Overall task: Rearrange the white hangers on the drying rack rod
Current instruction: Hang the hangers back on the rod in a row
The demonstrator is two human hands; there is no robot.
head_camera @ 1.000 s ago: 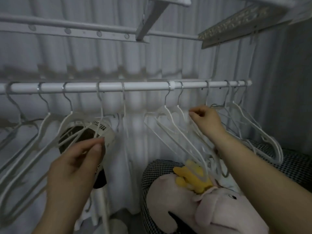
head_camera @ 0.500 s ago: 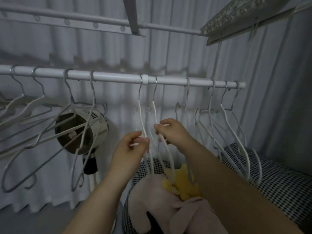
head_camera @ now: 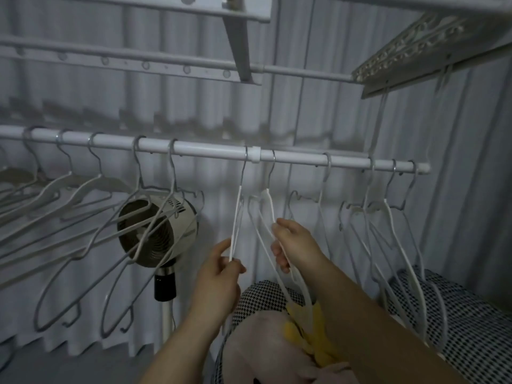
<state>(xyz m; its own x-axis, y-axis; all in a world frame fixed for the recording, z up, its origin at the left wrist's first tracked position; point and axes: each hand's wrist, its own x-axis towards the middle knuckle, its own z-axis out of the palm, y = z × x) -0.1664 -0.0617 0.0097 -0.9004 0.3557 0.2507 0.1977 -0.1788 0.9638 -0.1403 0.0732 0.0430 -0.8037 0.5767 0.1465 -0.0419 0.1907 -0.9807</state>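
Now | left grip [head_camera: 221, 268] pinches hanger [head_camera: 237, 217] | right grip [head_camera: 296, 245] clasps neighbouring hanger [head_camera: 270, 209]

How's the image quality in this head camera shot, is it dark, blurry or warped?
Head view: dim, grey, low-contrast light; wide-angle lens bows the rod; hangers at far left look soft and smeared; left hand and right hand fairly sharp; no glare.
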